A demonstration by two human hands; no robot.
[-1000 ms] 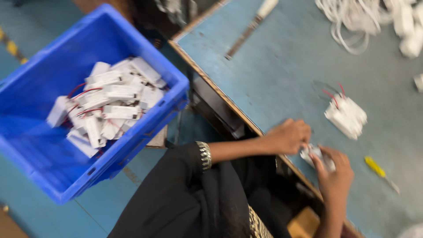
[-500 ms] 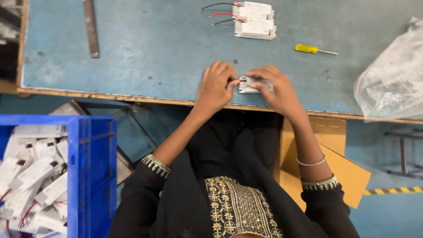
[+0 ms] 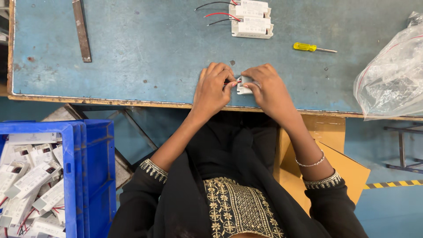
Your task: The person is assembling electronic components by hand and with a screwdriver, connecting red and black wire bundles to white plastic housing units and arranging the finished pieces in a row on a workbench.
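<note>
Nearest to you, at the lower left, a blue plastic crate (image 3: 90,176) stood below the surface, filled with white oblong modules (image 3: 31,180) trailing red wires. At the lower right, a sheet of brown cardboard (image 3: 348,165) leaned beneath the surface's near edge.

You worked at the near edge of the worn blue surface (image 3: 145,57), both hands meeting over a small white module (image 3: 243,87) that rested on it, just inside the edge. Your left hand (image 3: 213,90) sat against the module's left end, its fingers (image 3: 229,83) drawn together and pinching at a short red lead there. Your right hand (image 3: 269,88) covered the module's right side, its fingers (image 3: 251,83) curled down and pressing on the casing to steady it. Most of the module was hidden under that hand.

Farther out, a clear plastic bag (image 3: 392,75) bulged at the right edge of the surface. A yellow-handled screwdriver (image 3: 313,47) lay beyond your right hand, well apart from it. At the far side, two white modules (image 3: 251,17) sat stacked one against the other, their red and black wires running left. At the far left, a flat metal bar (image 3: 81,31) lay lengthwise.
</note>
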